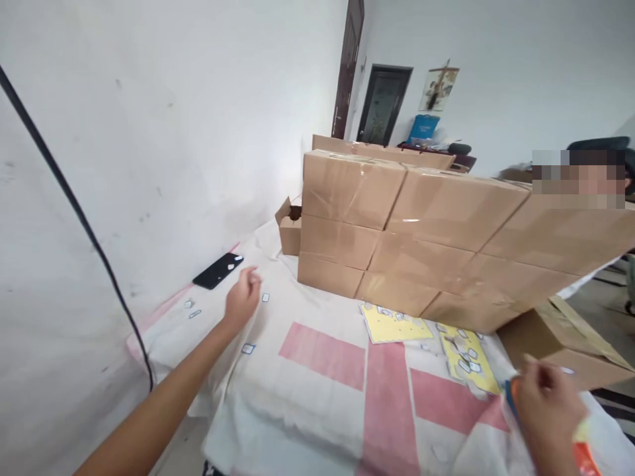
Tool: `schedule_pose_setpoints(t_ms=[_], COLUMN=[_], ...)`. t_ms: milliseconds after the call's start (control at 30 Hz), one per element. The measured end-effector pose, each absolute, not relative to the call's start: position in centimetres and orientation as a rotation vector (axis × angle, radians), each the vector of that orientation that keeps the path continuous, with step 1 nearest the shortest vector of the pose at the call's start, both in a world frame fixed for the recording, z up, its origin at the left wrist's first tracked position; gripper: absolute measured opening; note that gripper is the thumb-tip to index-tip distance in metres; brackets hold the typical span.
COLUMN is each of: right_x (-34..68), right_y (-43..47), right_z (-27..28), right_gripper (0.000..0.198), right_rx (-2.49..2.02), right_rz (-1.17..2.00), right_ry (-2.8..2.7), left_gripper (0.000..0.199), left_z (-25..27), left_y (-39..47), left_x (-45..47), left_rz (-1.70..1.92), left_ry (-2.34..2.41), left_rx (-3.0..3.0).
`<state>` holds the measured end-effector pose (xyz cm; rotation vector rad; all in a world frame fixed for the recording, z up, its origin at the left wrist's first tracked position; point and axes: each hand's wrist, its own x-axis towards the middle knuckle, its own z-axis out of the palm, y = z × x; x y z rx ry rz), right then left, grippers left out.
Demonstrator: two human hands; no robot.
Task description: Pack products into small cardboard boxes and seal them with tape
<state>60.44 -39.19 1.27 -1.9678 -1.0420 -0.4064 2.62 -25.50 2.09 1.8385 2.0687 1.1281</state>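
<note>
On white-and-red cloth (317, 390), left hand (243, 297) is spread loosely near a loose sticker (265, 297); right hand (548, 403) is clamped on plastic bag (595, 443); 2 yellow sheets (397, 324) partly peeled.

white-and-pink cloth (322, 357) carries stacked cartons (421, 238), yellow sheets (394, 325), a phone (217, 270).

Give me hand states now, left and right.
Left hand: open, fingers loosely curled, holding nothing, over the cloth near small stickers.
Right hand: closed on a plastic bag with orange and blue print.
</note>
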Motion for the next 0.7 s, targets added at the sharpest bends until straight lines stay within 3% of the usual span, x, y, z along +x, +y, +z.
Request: schedule_pose_setpoints(t_ms=[200,333,467,600,700], right_x=[46.9,45.5,46.0,45.8,44.2], right_y=[-38.9,-39.8,-40.0,-39.8,-39.4], right_z=[-2.9,-4.1,-4.0,-4.1,-3.6], right_gripper=[0.041,0.034,0.034,0.030,0.024], right_rx=[-1.880,-1.730,-1.630,-1.553,-1.425], right_rz=[-0.098,0.016,-0.037,0.058,0.190], right_ry=[-1.515,-1.776,-1.776,-1.812,-1.865], left_gripper=[0.061,0.041,0.017,0.019,0.018], left_z=[9.4,13.0,15.1,13.6,11.1], left_y=[-9.1,-5.5,-8.8,-18.2,-27.1], left_x=[6.7,7.8,5.1,-2.4,-8.3], left_rz=[0.805,0.677,0.766,0.952,1.380], left_ry=[1.937,1.955,1.980,2.056,1.757], left_rx=[2.117,2.189,2.292,2.360,2.594])
